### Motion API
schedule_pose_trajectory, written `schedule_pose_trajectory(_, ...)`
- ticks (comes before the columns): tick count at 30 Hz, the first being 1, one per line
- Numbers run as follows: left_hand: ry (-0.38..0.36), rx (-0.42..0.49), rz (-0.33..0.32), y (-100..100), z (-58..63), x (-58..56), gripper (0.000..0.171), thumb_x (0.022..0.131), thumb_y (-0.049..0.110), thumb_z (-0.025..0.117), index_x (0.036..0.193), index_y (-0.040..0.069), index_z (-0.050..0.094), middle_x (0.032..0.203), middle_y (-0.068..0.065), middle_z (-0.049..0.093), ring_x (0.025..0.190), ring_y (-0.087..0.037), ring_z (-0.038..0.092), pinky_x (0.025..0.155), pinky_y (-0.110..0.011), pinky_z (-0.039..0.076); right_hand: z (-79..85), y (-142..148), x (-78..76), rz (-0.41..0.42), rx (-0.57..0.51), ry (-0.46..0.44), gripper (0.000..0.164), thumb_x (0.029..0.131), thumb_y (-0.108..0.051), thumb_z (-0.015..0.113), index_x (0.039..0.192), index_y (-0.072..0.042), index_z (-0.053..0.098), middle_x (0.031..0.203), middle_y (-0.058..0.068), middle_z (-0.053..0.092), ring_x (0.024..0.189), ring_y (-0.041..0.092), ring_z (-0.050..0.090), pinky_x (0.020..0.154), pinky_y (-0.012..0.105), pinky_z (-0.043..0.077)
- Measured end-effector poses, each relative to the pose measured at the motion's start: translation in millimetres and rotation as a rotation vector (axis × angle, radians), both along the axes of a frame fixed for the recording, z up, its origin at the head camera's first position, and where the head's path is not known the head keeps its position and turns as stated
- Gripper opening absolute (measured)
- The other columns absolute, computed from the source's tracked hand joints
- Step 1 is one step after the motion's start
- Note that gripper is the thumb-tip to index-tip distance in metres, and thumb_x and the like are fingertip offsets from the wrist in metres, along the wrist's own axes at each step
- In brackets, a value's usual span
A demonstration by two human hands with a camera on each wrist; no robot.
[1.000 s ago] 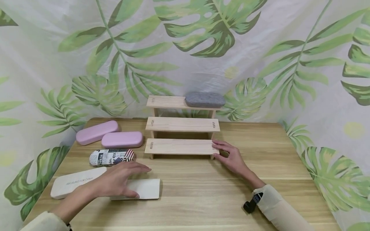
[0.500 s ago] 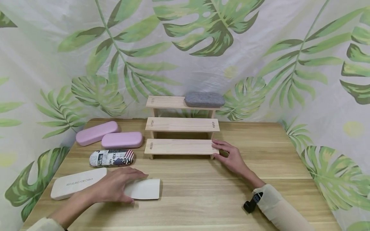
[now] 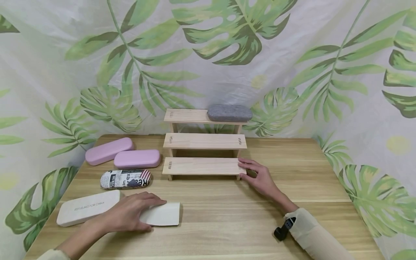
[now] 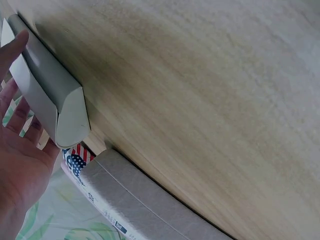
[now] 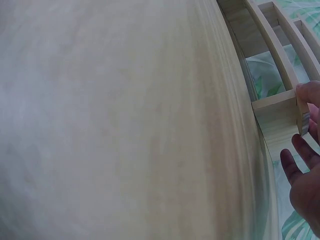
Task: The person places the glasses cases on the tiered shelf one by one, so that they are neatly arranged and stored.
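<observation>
My left hand (image 3: 126, 216) spans a small white flap-type glasses case (image 3: 164, 215), thumb along its near edge and fingers along its far edge. In the left wrist view the thumb overlaps the front of this case (image 4: 45, 75), while the fingertips are hidden behind it. The palm conceals the case's left end from the head view. My right hand (image 3: 260, 178) holds the right end of the lowest step of a three-step wooden rack (image 3: 204, 166). Its thumb is at the step's front edge. A grey fabric glasses case (image 3: 229, 113) lies on the top step, at the right.
A longer white glasses case (image 3: 87, 206) with lettering lies left of the left hand. Behind it are a newsprint-patterned case (image 3: 125, 178) and two pink cases, one (image 3: 138, 159) overlapping the other (image 3: 107, 151). A leaf-print cloth (image 3: 279, 47) hangs behind the wooden table (image 3: 227, 231).
My left hand has moved a little left and lower over the small white case, its thumb drawing back to the near edge. The right hand has stayed at the rack.
</observation>
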State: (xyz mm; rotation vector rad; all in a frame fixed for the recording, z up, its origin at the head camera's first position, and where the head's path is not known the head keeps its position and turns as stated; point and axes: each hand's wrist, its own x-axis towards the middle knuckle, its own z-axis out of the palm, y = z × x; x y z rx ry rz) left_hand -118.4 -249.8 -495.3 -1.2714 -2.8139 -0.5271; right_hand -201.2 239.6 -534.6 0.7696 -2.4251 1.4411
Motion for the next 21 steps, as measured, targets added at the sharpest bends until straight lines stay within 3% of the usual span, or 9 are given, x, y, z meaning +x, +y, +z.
schedule_pose_trajectory(11,0.026,0.018,-0.004,0.9,-2.8,-1.5,0.077,0.063,0.034,0.098,0.134,0.023,0.072,0.126,0.01,0.071,0.111,-0.015,0.067,0.085,-0.038,0.06,1.9,-1.1,1.8,-0.001,0.014,-0.002,0.04,0.092,-0.003,0.081,0.131,-0.002,0.074,0.145,0.012,0.066,0.14,0.036,0.057,0.114,0.015,0.037)
schedule_pose_trajectory(21,-0.021,-0.003,0.015,0.7,1.5,-3.5,0.074,0.065,0.033,0.097,0.134,0.022,0.072,0.125,0.007,0.071,0.111,-0.017,0.067,0.084,-0.037,0.059,1.6,-1.4,1.2,0.001,0.013,0.006,0.039,0.092,-0.003,0.081,0.13,-0.001,0.074,0.144,0.013,0.066,0.139,0.037,0.057,0.113,0.015,0.039)
